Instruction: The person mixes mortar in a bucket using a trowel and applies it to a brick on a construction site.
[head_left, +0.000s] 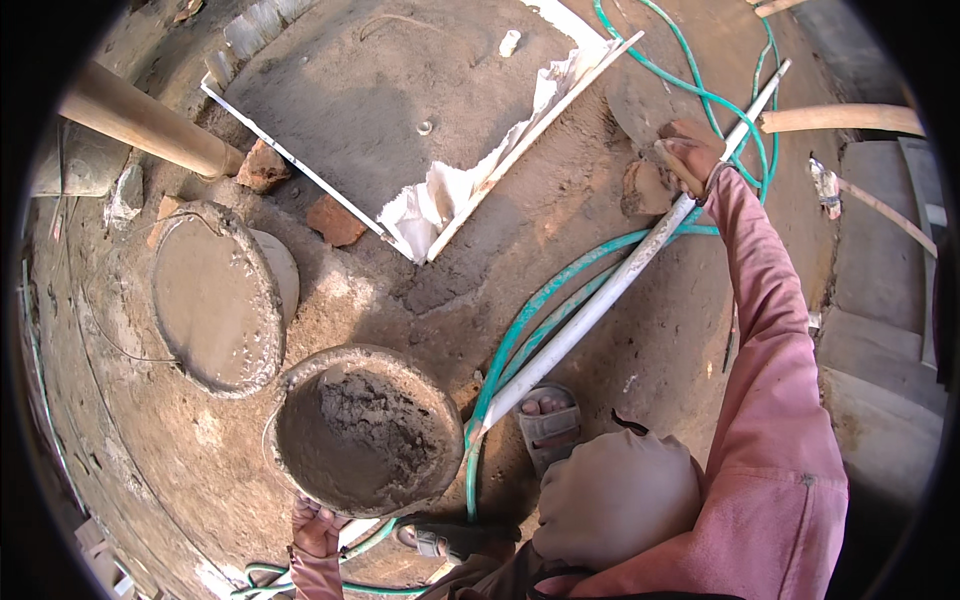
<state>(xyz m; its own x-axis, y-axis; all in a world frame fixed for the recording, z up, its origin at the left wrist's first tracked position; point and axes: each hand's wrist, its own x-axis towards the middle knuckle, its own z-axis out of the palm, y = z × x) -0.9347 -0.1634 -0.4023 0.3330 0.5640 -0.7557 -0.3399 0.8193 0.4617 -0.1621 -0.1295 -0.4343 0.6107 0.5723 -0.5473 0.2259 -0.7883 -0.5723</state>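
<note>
My right hand (693,152), at the far right of the ground, is wrapped round the wooden handle of a trowel (632,108). The trowel's flat, mud-coloured blade points away from me, just beyond a broken brick (645,190). Down at the lower left, my left hand (317,526) grips the near rim of a round bucket (447,385). Thick grey mortar (375,420) partly fills this bucket, heaped toward its far side. Beyond it to the left stands a second bucket (277,262), holding smooth, wet grey slurry (215,300).
A white-edged frame (530,137) lined with torn sheeting surrounds grey, gritty ground ahead. A white pipe (600,298) and green hose (535,303) run diagonally between my hands. Brick pieces (335,220) lie by the frame's corner, near a wooden pole (150,122).
</note>
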